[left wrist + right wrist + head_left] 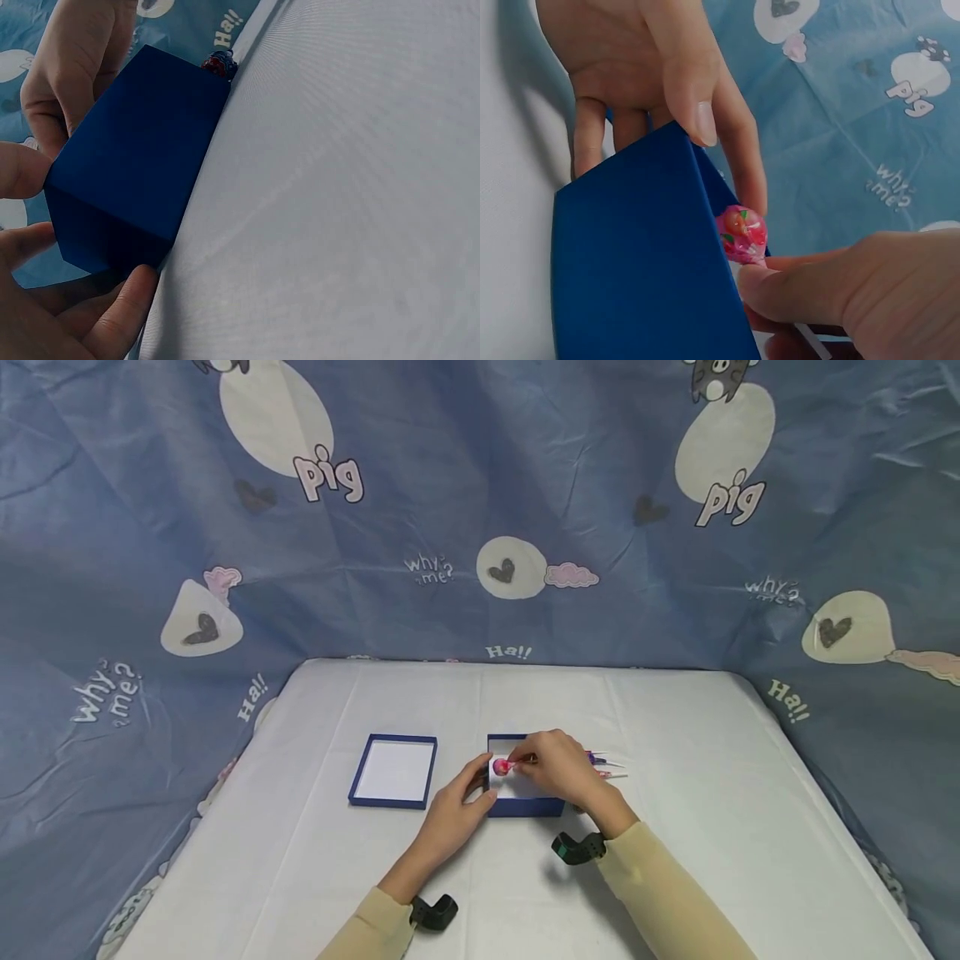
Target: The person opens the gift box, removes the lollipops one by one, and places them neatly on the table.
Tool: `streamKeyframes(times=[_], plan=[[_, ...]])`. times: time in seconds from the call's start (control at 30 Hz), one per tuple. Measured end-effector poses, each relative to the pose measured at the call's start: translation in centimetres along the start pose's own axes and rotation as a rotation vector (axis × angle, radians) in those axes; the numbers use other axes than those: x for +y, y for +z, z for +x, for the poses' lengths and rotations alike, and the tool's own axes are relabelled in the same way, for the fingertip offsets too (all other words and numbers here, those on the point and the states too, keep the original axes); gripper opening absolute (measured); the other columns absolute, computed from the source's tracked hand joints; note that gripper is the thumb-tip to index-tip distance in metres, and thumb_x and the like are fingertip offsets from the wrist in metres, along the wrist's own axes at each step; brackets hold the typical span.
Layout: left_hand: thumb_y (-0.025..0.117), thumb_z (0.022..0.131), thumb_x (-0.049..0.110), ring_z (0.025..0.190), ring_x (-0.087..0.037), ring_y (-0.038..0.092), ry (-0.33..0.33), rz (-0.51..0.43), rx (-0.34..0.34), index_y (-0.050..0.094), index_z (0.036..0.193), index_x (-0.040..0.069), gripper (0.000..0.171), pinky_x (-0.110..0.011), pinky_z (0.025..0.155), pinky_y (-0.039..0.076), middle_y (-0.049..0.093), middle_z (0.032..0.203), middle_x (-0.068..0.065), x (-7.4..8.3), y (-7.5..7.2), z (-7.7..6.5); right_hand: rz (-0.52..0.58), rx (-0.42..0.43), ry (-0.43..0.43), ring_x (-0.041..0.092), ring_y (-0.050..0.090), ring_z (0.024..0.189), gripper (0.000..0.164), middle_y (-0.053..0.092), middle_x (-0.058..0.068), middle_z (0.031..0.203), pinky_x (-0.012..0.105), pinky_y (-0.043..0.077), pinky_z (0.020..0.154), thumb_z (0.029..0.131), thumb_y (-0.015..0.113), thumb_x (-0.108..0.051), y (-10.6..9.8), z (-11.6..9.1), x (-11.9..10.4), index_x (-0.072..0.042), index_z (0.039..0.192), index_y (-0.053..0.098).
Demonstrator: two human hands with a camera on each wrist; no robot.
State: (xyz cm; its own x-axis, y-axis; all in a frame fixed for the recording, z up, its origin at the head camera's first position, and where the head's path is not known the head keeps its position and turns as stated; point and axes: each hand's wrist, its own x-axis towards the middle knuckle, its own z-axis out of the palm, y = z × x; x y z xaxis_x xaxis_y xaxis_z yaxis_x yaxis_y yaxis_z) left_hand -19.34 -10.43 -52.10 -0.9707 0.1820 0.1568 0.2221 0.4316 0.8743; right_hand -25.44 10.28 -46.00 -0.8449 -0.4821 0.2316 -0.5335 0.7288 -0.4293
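Observation:
Between the thumb and fingers of my right hand is a lollipop in a pink wrapper with a fruit print. Its round head is over the left part of an open blue box with a white inside. My left hand holds that box at its left end, thumb near the front corner and fingers along the side wall. In the left wrist view, the box's blue outer wall hides what is inside. My right hand covers the box's right part in the head view.
Left of the box lies a shallow blue-rimmed lid, its white inside facing up. More lollipops, with white sticks pointing right, lie beside the box's right side. A white cloth covers the table, and a blue printed curtain hangs behind.

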Motion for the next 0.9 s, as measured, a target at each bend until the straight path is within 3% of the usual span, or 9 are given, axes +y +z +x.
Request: streamKeyframes(times=[0.3,0.53,0.9], plan=[[0.066,0.097,0.019,0.128,-0.022,0.057,0.008,-0.019,-0.003,0.046,0.151,0.026,0.058,-0.047,0.112,0.040,0.054,0.146,-0.009,0.3,-0.1,-0.1,0.069,0.035,0.052,0.003,0.065,0.078,0.011,0.073,-0.012,0.089,0.028,0.054,0.068,0.086,0.082,-0.018,-1.1,-0.7,0.3,-0.023,0.095,0.082],[0.066,0.098,0.021,0.128,-0.021,0.057,0.007,-0.007,-0.002,0.046,0.152,0.023,0.058,-0.047,0.112,0.041,0.053,0.147,-0.004,0.1,0.0,-0.1,0.083,0.053,0.070,0.002,0.061,0.072,0.009,0.071,-0.013,0.085,0.028,0.053,0.064,0.087,0.081,-0.018,-1.9,-1.2,0.7,-0.022,0.094,0.081],[0.066,0.097,0.024,0.128,-0.022,0.057,0.009,-0.001,0.001,0.046,0.151,0.027,0.058,-0.045,0.112,0.041,0.053,0.147,-0.006,0.2,-0.1,-0.1,0.145,0.074,0.126,0.006,0.068,0.084,0.010,0.072,-0.012,0.092,0.031,0.058,0.071,0.089,0.079,-0.017,-3.1,-2.5,1.8,-0.021,0.097,0.081]])
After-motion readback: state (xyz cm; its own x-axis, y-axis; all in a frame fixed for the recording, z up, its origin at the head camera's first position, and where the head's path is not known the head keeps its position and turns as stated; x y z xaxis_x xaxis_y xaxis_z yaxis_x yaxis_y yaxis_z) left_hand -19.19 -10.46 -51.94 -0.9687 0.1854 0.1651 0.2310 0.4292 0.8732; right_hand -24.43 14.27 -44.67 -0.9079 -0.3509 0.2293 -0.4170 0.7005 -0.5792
